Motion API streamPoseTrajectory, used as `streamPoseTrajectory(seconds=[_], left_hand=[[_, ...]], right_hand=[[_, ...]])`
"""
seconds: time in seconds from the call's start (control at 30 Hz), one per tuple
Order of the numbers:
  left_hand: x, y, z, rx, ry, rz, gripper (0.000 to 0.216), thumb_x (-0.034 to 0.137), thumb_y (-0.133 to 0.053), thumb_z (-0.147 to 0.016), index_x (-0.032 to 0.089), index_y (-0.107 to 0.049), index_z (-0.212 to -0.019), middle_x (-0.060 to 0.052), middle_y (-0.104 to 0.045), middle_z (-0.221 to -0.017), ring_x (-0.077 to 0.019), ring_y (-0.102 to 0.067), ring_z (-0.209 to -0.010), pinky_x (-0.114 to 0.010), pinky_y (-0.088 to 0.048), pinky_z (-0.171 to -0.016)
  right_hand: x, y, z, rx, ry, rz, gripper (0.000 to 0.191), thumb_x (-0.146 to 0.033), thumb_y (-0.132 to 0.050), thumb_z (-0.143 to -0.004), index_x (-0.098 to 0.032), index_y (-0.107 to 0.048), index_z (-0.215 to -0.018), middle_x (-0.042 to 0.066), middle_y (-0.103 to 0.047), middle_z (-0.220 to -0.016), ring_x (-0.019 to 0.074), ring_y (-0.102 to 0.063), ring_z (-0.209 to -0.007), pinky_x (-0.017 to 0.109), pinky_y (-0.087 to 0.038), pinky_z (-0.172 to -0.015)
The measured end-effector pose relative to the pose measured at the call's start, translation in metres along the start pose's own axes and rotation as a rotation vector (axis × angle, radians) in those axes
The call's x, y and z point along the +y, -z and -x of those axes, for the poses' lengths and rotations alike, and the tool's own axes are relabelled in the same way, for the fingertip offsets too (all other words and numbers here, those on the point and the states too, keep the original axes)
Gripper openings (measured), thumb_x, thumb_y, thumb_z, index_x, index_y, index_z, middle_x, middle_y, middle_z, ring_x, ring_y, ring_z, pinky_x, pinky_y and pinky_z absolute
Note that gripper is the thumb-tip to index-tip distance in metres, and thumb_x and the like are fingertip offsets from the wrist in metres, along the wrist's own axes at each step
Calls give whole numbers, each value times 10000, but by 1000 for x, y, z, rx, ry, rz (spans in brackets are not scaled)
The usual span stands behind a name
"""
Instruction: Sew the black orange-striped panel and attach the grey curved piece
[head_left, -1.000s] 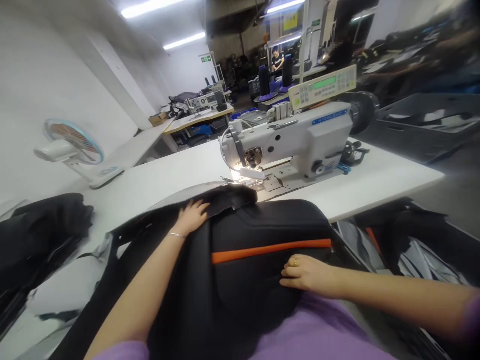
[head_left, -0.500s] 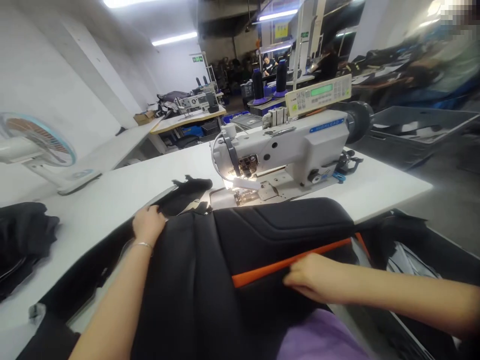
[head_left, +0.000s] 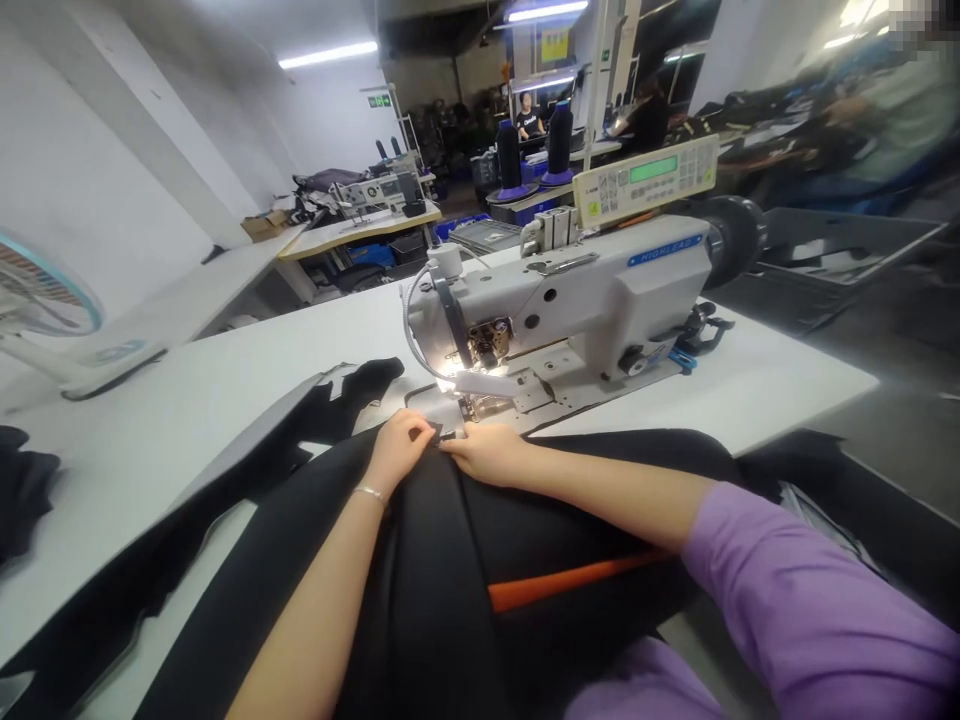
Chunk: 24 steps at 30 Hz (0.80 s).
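White table [head_left: 187, 420] bears a sewing machine [head_left: 570, 300], and just before its lit needle the left hand [head_left: 401, 450] and right hand [head_left: 487, 455] pinch the black fabric panel's [head_left: 442, 590] edge, fingertips meeting.

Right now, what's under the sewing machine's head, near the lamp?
Under the sewing machine head, the lit metal plate shows, with the black fabric edge pinched there by the left hand and right hand. The needle itself is too small to make out.

The fan [head_left: 45, 315] is cut off at the left edge; distant workers are blurred.
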<state>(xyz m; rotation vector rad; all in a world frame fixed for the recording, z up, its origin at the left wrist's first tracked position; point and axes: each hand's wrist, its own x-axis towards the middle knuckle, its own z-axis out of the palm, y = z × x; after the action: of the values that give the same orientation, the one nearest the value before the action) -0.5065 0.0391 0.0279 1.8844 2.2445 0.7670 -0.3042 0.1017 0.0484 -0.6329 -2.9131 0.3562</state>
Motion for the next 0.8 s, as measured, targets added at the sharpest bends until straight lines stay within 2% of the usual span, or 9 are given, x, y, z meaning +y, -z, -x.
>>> streamPoseTrajectory(seconds=[0.1, 0.2, 0.37, 0.5, 0.6, 0.7, 0.8], left_hand=[[15, -3, -21, -136, -90, 88, 209, 305, -510, -806, 208, -690, -762, -51, -680, -963, -206, -599, -974, -339, -468, -941], [25, -5, -36, -229, -132, 139, 205, 351, -606, -753, 228, -721, -871, -31, -687, -1036, -213, -601, -1021, -324, -460, -967], [26, -7, -43, -244, -82, 124, 247, 387, -684, -700, 227, -744, -878, -52, -699, -1056, -261, -620, -1008, -385, -469, -957], [19, -8, -45, -235, -52, 118, 246, 392, -682, -707, 243, -755, -889, -39, -706, -1056, -275, -614, -1036, -399, -454, -988], [14, -8, -53, -233, -38, 141, 264, 389, -697, -687, 215, -750, -879, -52, -721, -1001, -281, -634, -998, -400, -479, -956], [15, -9, -63, -241, -36, 192, 269, 361, -709, -667, 183, -729, -868, -56, -732, -939, -264, -657, -936, -378, -516, -895], [18, -9, -68, -233, -38, 237, 303, 354, -711, -658, 169, -705, -898, -56, -728, -960, -254, -655, -944, -367, -526, -876]], right_hand=[[17, 11, 9, -13, -92, -27, 378, -374, -395, -927, -285, -562, -1254, 89, -615, -999, 198, -594, -824, 301, -432, -724], [31, 17, 13, -24, -145, -52, 391, -363, -416, -918, -249, -529, -1275, 88, -631, -1067, 214, -599, -924, 316, -443, -788], [46, 17, 5, -29, -184, -99, 316, -363, -449, -905, -168, -606, -1097, 104, -644, -1067, 229, -598, -988, 320, -448, -831], [53, 12, -10, -23, -156, -111, 279, -361, -452, -910, -175, -623, -1030, 79, -651, -1043, 203, -600, -967, 288, -446, -826], [58, 8, -18, 8, -131, -77, 276, -358, -423, -920, -188, -617, -1019, 61, -650, -1053, 202, -600, -955, 290, -448, -818], [63, 4, -20, 55, -122, 2, 298, -349, -398, -928, -170, -628, -989, 78, -659, -1013, 205, -619, -891, 282, -458, -761], [67, 7, -20, 110, -99, 106, 286, -325, -414, -927, -165, -650, -929, 66, -679, -918, 186, -637, -791, 254, -465, -672]])
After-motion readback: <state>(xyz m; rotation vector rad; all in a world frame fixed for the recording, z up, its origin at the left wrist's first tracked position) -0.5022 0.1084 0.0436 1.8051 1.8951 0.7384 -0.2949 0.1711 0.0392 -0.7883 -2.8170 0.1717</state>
